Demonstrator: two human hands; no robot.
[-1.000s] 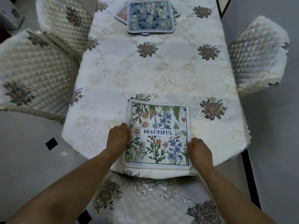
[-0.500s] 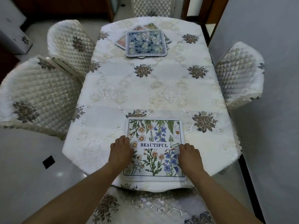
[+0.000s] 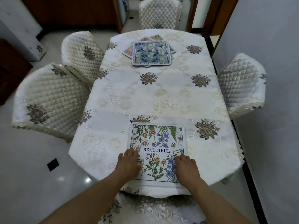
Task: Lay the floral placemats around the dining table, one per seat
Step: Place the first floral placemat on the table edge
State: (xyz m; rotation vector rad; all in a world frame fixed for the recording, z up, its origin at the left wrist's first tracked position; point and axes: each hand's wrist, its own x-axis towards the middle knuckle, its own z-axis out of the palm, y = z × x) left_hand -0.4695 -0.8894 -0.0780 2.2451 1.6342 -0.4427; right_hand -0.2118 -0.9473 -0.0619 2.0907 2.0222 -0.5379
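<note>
A square floral placemat (image 3: 159, 143) printed BEAUTIFUL lies flat at the near end of the dining table (image 3: 161, 97), in front of the nearest seat. My left hand (image 3: 129, 164) rests palm down on its lower left part. My right hand (image 3: 186, 168) rests palm down on its lower right part. Neither hand grips the mat. A stack of several more floral placemats (image 3: 151, 52), a blue one on top, sits at the far end of the table.
Two quilted chairs (image 3: 50, 101) (image 3: 82, 50) stand along the left side, one (image 3: 241, 84) on the right by the grey wall (image 3: 271, 78), one (image 3: 159, 12) at the far end. The near chair's back (image 3: 153, 210) is under my arms. A wooden cabinet (image 3: 72, 12) is behind.
Both hands slid from the mat's side edges onto its lower surface. The view pulled back and tilted up, so the far chair and the cabinet came into sight.
</note>
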